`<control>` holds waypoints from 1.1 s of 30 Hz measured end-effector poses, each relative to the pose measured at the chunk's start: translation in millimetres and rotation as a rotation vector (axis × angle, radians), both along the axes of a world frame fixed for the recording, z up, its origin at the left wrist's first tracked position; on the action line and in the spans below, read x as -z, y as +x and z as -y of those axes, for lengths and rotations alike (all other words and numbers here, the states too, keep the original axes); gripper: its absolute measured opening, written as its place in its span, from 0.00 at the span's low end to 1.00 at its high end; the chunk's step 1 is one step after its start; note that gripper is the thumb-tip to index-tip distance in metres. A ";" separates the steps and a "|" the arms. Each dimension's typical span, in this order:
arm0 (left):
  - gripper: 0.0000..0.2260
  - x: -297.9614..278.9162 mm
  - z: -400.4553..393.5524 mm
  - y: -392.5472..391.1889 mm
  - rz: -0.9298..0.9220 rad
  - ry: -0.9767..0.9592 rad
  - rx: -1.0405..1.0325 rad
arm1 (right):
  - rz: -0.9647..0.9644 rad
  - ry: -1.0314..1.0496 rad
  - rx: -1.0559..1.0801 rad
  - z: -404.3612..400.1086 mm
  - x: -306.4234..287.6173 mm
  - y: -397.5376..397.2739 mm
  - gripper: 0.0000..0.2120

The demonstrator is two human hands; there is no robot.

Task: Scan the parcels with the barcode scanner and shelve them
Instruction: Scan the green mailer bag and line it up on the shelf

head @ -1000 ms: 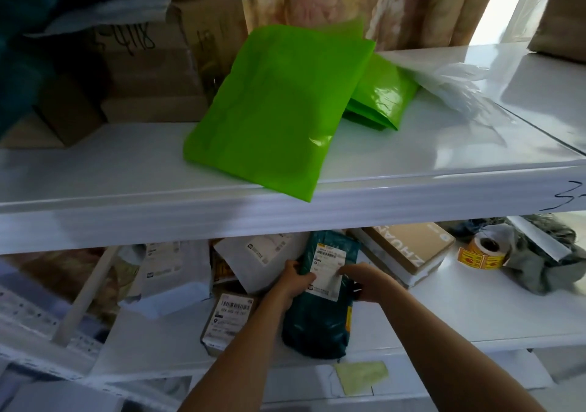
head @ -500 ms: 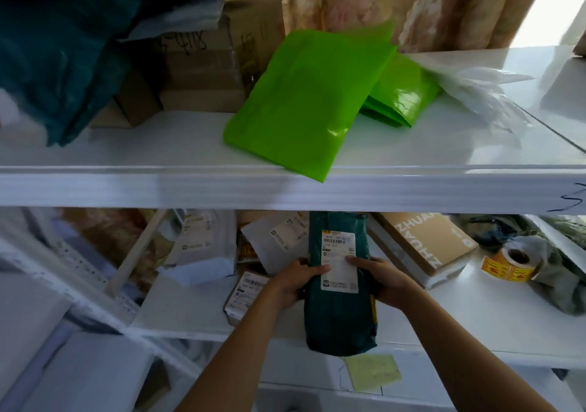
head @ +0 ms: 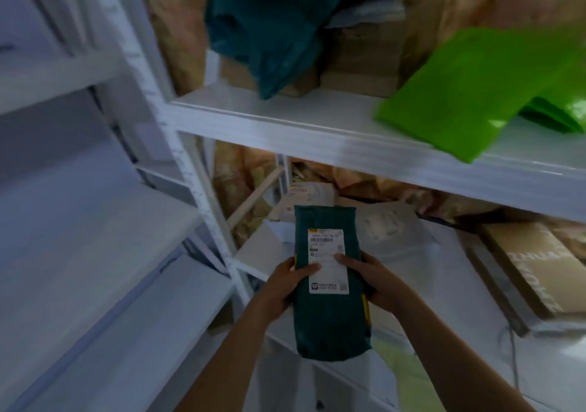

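The dark green parcel point(head: 329, 284) is held upright in front of the lower shelf point(head: 444, 284), its white shipping label point(head: 326, 261) facing the camera. The left hand point(head: 287, 284) wraps its left edge and the right hand point(head: 372, 280) its right edge, both grips closed on the bag with thumbs resting on the label. This looks like the step between picking up and scanning: the label is presented, but no barcode scanner is in view, so the next move probably calls for freeing one hand to fetch it, or finding a shelf slot if the scan is done. The thumbs partly cover the label's lower half; the barcode near the top stays clear.

Behind the parcel lie pale mailers point(head: 390, 230), blurred and hard to count, and a brown carton point(head: 532, 265) to the right, crowding that shelf. The upper shelf point(head: 317, 129) carries a green mailer point(head: 475, 88), cardboard boxes point(head: 364, 53) and a dark teal bag point(head: 269, 37). The shelves at left point(head: 95, 237) appear bare.
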State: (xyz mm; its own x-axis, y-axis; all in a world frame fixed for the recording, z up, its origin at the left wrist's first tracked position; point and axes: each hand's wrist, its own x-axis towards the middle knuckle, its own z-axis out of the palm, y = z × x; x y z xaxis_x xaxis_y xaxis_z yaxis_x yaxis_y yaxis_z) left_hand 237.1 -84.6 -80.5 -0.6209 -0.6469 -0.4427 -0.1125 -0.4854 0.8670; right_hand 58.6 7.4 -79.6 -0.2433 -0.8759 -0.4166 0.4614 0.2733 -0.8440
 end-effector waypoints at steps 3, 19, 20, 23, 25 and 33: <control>0.22 -4.8 6.5 69.8 -0.011 0.006 -0.127 | 0.010 0.002 -0.145 31.8 -2.6 54.7 0.20; 0.21 -42.6 -40.5 526.2 -0.050 -0.079 -0.874 | -0.080 -0.052 -0.892 123.6 -30.6 515.2 0.28; 0.21 -41.7 -47.8 548.5 -0.056 -0.075 -0.908 | -0.097 -0.048 -0.939 120.6 -30.7 538.8 0.29; 0.22 -37.4 -68.3 607.7 -0.063 -0.065 -0.991 | -0.115 -0.052 -1.024 112.0 -28.5 604.2 0.28; 0.23 -33.9 -78.3 642.4 -0.058 -0.057 -1.049 | -0.132 -0.057 -1.045 108.9 -28.0 644.4 0.27; 0.11 -11.2 -103.1 766.0 0.172 -0.040 -1.401 | -0.186 -0.047 -1.059 121.2 -12.9 787.6 0.24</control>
State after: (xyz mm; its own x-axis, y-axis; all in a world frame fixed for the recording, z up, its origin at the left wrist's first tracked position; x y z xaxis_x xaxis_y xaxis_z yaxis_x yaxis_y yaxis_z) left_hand 1003.1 18.5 -69.3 0.5970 -0.6878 -0.4130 0.3314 -0.2574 0.9077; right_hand 846.2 -113.8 -66.7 0.5924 -0.6926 -0.4115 -0.1270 0.4240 -0.8967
